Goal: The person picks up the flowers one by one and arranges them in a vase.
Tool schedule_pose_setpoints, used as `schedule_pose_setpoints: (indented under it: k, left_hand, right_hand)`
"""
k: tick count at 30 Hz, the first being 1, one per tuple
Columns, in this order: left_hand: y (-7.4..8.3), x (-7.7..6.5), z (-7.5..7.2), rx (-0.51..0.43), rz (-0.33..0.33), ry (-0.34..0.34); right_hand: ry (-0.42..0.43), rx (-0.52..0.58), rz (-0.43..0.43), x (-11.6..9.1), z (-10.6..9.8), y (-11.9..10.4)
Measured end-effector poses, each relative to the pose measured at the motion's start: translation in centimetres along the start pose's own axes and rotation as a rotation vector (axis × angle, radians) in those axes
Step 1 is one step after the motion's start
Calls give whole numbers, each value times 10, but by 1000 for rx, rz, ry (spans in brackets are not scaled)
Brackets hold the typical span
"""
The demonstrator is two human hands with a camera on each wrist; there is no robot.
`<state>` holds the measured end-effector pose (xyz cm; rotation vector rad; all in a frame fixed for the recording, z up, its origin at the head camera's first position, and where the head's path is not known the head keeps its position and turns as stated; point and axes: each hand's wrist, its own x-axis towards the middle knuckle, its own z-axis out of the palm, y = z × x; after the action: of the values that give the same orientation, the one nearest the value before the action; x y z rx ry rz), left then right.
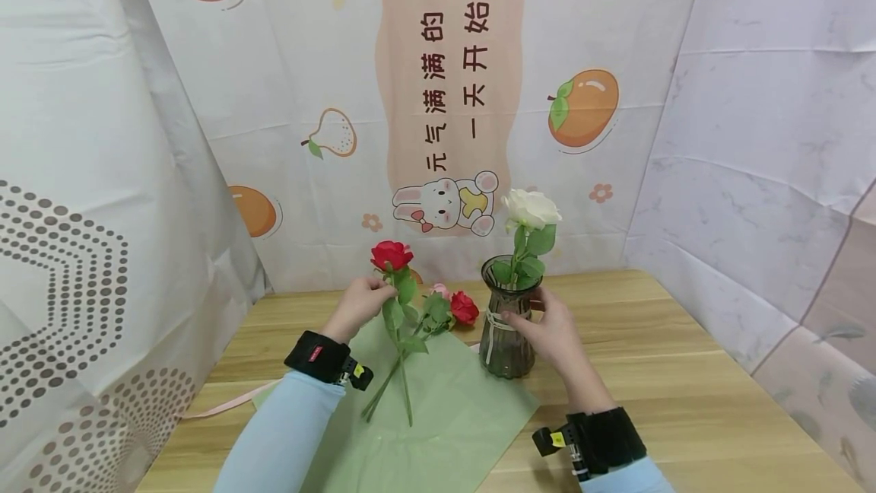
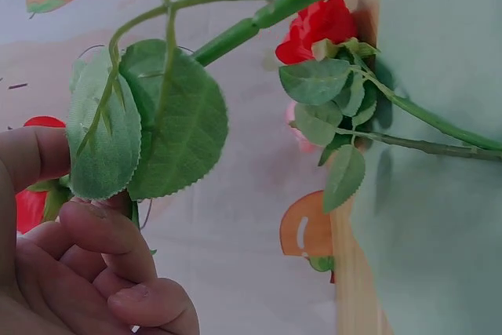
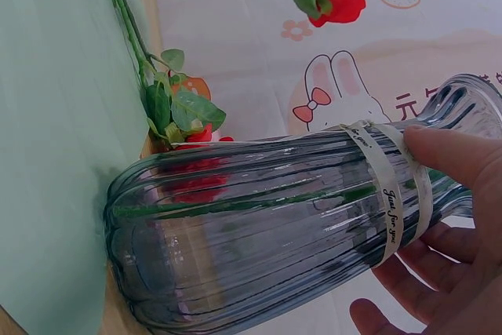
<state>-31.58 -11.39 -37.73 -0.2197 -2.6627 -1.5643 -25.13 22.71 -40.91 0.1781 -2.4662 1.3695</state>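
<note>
Red rose in the left hand, vase at 3 o'clock.
Seen from the head, the left fingers pinch the rose's upper stem, its long axis running from bloom at 12 o'clock to stem end near 6, above green paper. The near-upright vase, a white rose in its mouth, is nearer the right hand, whose fingers and thumb curl round its neck from 3 o'clock.

OK so the left hand is pinching a red rose with serrated green leaves, bloom partly behind the fingers. Over right, another red rose and a pink rose, mostly leaf-covered, run their stems across a pale green sheet on a wooden surface.
</note>
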Motion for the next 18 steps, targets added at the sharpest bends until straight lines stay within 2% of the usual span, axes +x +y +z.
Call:
schedule_pose_setpoints:
  k: [9, 18]
  left_hand:
    - [8, -5, -5, -58, 11, -3]
    - [3, -4, -8, -114, 25, 21]
  right_hand:
    - [2, -5, 7, 0, 0, 1]
    - [-5, 2, 15, 0, 0, -1]
